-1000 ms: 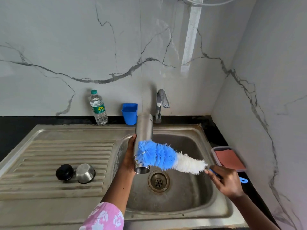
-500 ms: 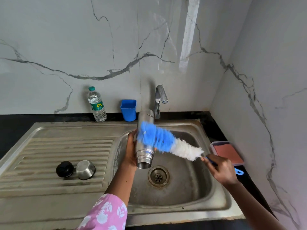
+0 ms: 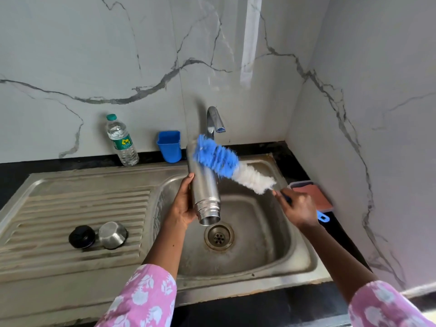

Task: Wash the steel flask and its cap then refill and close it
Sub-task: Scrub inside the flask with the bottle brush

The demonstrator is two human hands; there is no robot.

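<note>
White, grey-veined wall panels back a stainless sink [image 3: 295, 263] set in a black counter, with a ribbed drainboard [image 3: 70, 208] to the left of the basin.

Present state:
- My left hand [image 3: 181, 206] is wrapped round the near half of the steel flask [image 3: 203, 190]. It holds the flask tilted above the basin, with the threaded mouth pointing down over the drain [image 3: 219, 236].
- My right hand [image 3: 297, 206] is closed round the blue handle of the bottle brush [image 3: 219, 159]. The blue bristle head lies across the far, closed end of the flask and touches its outer wall, in front of the tap [image 3: 213, 119].
- No water shows at the spout.

I judge the step to be scrubbing the flask's outside. Procedure:
1. Grip firmly below the brush's path, since wet steel is likely to be slippery.
2. Stroke lengthwise from the closed end toward the threads.
3. Turn the flask in my left hand between strokes so every side is covered.
4. Work the bristles into the thread grooves, where residue would likely collect.
5. Hold the mouth downward over the basin so runoff drains away.

The steel cap [image 3: 112, 234] and black stopper [image 3: 81, 236] lie side by side on the drainboard, well apart from the flask. I cannot tell whether they have been washed.
</note>
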